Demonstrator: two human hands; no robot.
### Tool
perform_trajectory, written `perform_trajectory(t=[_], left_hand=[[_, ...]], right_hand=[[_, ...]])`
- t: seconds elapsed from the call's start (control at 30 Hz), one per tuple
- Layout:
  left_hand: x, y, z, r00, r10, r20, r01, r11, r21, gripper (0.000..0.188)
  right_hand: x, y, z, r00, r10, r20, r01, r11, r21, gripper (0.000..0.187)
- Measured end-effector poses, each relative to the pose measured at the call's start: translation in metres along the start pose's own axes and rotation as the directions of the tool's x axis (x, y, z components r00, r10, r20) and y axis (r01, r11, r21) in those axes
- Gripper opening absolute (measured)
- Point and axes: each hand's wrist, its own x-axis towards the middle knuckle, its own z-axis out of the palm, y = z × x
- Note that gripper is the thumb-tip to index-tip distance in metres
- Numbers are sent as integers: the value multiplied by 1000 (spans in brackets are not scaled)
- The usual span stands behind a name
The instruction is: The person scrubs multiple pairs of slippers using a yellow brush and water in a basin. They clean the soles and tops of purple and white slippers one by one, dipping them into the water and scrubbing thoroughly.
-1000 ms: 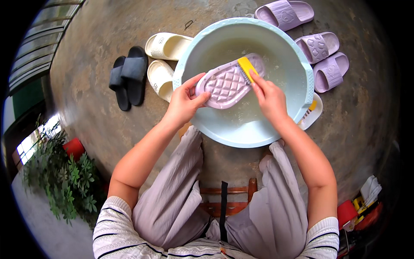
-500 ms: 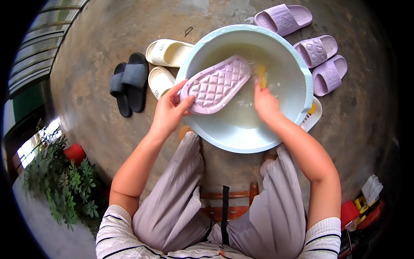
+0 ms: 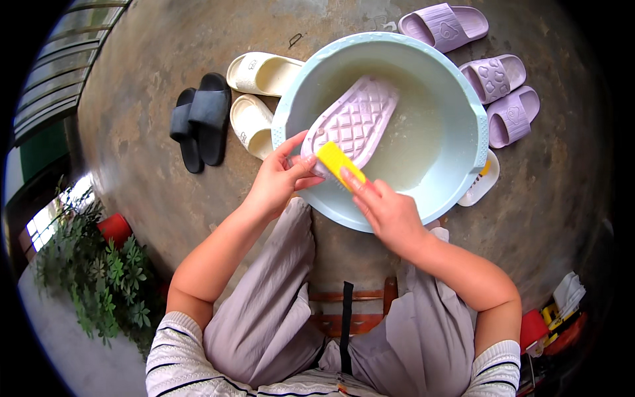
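Note:
A pale purple slipper point(image 3: 357, 122) is held sole up over a light blue basin point(image 3: 456, 172) of cloudy water. My left hand point(image 3: 281, 175) grips its near end, thumb on the sole and fingers around the edge. In my right hand point(image 3: 393, 215) is a yellow scrubbing brush point(image 3: 339, 163), laid against the sole's near right edge, close to my left thumb. The sole has a raised diamond pattern. Some of the brush's bristles show beneath it; the slipper's upper is hidden on the underside.
Cream slippers point(image 3: 251, 126) and black slippers point(image 3: 210, 119) lie left of the basin. Several purple slippers point(image 3: 443, 28) lie to its right and far right. A white slipper point(image 3: 481, 182) sits partly under the rim. A leafy plant point(image 3: 112, 278) stands at lower left.
My right hand has brought the brush from above the water at the right to the slipper's near end. The slipper has turned more upright and shifted slightly right.

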Motion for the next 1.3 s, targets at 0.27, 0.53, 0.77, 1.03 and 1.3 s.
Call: perform_trajectory(t=[0.27,0.53,0.77,1.03,1.3], left_hand=[[4,-6,6,1000,30,-3,-30,999,-44,57],[-13,-2,18,909,417,15,-388,829,403,56],[-7,-18,23,632,697,339,-395,-86,915,69],[19,-15,16,575,745,337,-462,-44,886,73],[32,-15,28,572,739,355,-516,-11,856,78]], right_hand=[[8,6,-5,1000,9,-18,-9,999,45,47],[69,129,-7,890,386,-244,-447,847,-287,56],[38,137,26,895,355,271,-204,865,-459,69],[16,45,-14,951,146,-274,-99,979,180,54],[43,87,-3,972,117,-205,-179,932,-315,53]])
